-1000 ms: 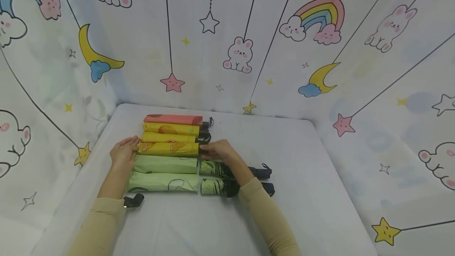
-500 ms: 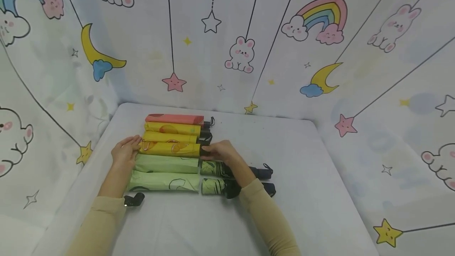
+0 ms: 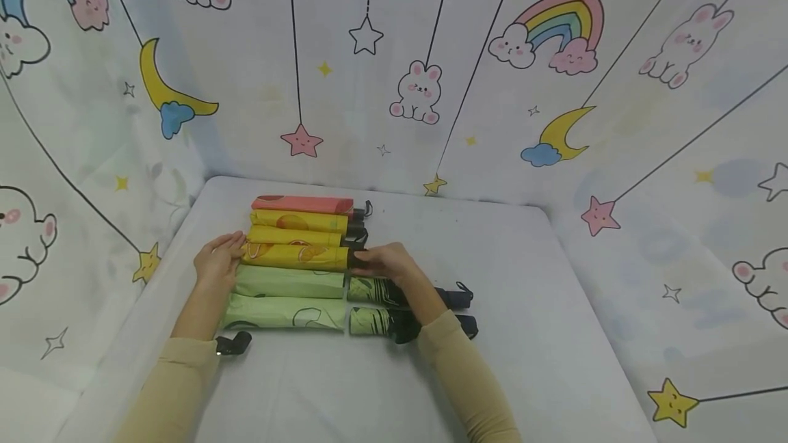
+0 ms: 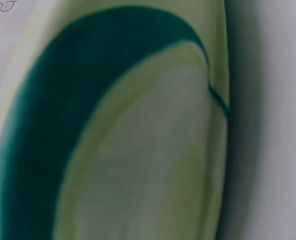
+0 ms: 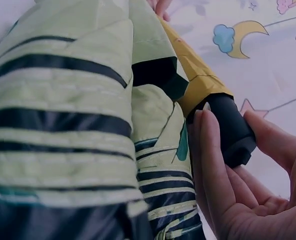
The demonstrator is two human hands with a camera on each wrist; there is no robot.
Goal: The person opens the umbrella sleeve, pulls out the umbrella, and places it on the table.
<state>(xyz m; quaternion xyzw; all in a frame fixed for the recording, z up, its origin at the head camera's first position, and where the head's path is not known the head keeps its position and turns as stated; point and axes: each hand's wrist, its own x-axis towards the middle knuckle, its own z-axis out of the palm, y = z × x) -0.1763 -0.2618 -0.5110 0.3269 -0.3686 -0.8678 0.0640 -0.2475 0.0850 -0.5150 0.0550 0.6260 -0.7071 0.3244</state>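
A folded yellow umbrella [image 3: 295, 257] with orange-slice prints lies crosswise between my hands. My right hand [image 3: 389, 262] pinches its black handle [image 5: 228, 127] between thumb and fingers, clearest in the right wrist view. At the other end, my left hand [image 3: 215, 269] holds the tip by its fingers. Just in front lie two light green umbrellas [image 3: 289, 282], with green-and-black striped sections [image 5: 53, 120] at their right ends; my right forearm passes over them. Only a pale green surface with a dark green curve [image 4: 33, 130] fills the left wrist view, with no hand showing.
Two more yellow umbrellas [image 3: 298, 221] and a red one [image 3: 301, 205] lie in a row behind. A black hooked handle [image 3: 234, 343] sticks out beside my left sleeve. The white table [image 3: 523, 333] meets cartoon-printed curtains [image 3: 345, 101] at the back and sides.
Both hands stay at the ends of the front yellow umbrella, and the row lies as before. The head view has shifted slightly.
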